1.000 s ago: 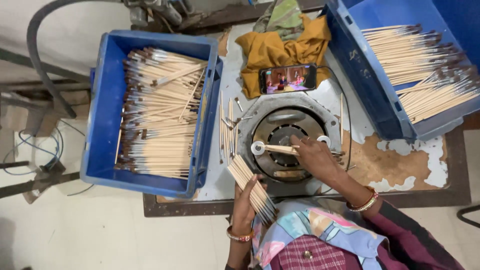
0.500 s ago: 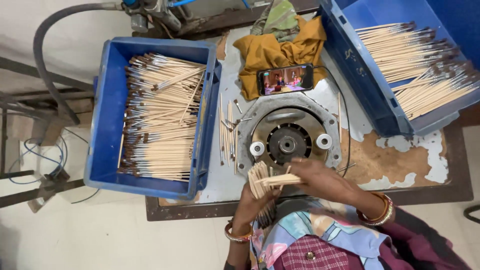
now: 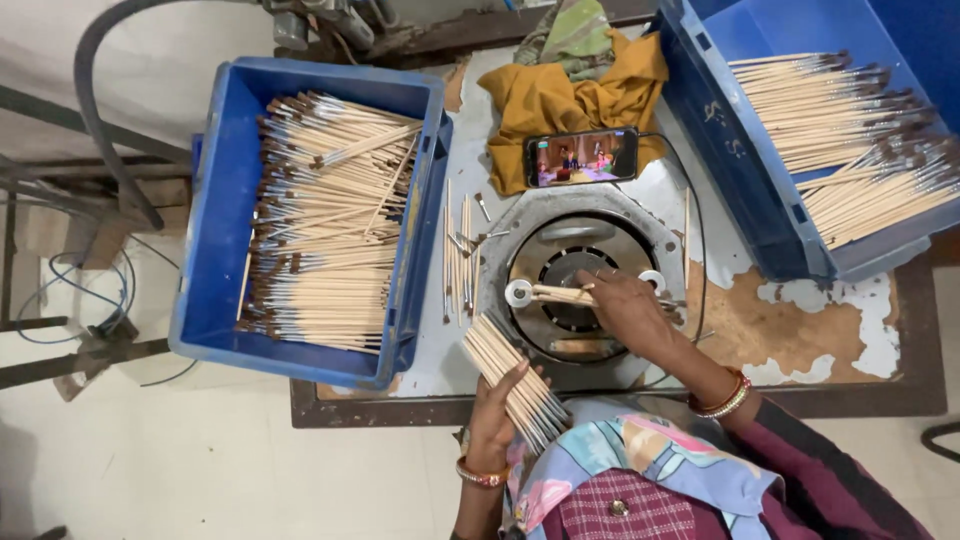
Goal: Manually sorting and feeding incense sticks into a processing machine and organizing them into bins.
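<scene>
Feeding wooden sticks into the round machine, 1 at a time

The right hand (image 3: pixel 628 312) is pinching a single pale wooden stick (image 3: pixel 560 294) and laying it across the round grey metal machine head (image 3: pixel 580 285), between its 2 white rollers (image 3: pixel 519 293). The left hand (image 3: pixel 493 415) is gripping a fat bundle of pale wooden sticks (image 3: pixel 512 380) at the near edge of the table. Looks like the feeding step to me; the next move probably needs another stick pulled off that bundle. The blue plastic crate (image 3: pixel 215 250) on the left is sitting full of brown-tipped sticks, and a 2nd blue crate (image 3: pixel 740 180) is sitting far right.
</scene>
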